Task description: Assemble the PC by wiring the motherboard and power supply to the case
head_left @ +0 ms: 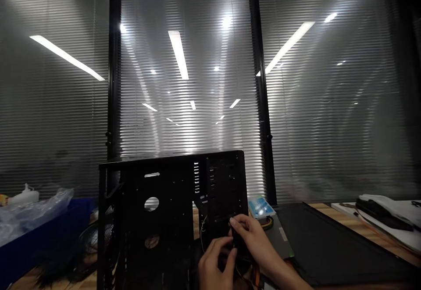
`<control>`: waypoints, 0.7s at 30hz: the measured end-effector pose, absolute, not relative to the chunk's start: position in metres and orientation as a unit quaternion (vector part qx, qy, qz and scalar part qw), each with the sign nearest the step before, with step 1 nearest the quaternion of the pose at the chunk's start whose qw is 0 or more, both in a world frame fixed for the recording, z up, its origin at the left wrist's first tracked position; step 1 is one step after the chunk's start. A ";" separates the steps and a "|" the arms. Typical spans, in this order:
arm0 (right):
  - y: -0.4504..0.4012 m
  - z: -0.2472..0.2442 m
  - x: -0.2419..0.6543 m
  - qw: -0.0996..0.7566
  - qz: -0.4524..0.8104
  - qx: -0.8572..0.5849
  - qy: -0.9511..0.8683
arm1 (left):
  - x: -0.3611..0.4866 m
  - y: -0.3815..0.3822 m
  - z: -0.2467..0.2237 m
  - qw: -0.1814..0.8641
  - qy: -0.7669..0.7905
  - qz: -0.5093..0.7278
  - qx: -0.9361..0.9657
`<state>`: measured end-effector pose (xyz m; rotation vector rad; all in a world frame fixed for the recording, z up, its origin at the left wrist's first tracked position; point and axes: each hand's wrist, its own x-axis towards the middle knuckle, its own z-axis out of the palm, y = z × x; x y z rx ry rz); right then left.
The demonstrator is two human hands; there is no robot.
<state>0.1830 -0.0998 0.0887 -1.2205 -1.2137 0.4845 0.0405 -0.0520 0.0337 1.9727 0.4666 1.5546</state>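
Observation:
A black computer case [177, 233] stands upright in front of me with its side open. My right hand [251, 235] is at the lower right of the case, thumb and fingertips pinched on something small and dark. Just to its left, my left hand [217, 263] curls inward, thumb and forefinger tips close together around the same dark spot. What either hand holds is lost against the black metal. Thin cables [203, 233] hang inside the case behind my left hand, and more wires run below my right hand.
On the left is a blue bin [46, 233] with clear plastic bags [36, 220]. A flat black panel [335, 241] lies on the wooden table to the right. Behind my right hand sits a blue-and-white packet [261, 207]. Windows with blinds [187, 119] rise behind.

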 end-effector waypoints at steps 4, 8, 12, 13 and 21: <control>-0.097 0.089 0.185 0.602 0.201 -0.553 -0.540 | 0.042 -0.057 0.028 0.288 0.211 0.556 0.751; -0.098 0.085 0.191 0.614 0.210 -0.564 -0.510 | 0.046 -0.060 0.020 0.281 0.256 0.508 0.773; -0.102 0.094 0.190 0.642 0.233 -0.553 -0.477 | 0.044 -0.061 0.022 0.194 0.272 0.469 0.818; -0.103 0.099 0.189 0.649 0.241 -0.543 -0.476 | 0.042 -0.062 0.026 0.165 0.272 0.459 0.829; -0.106 0.131 0.205 0.640 0.258 -0.550 -0.471 | 0.037 -0.063 0.027 0.077 0.283 0.431 0.853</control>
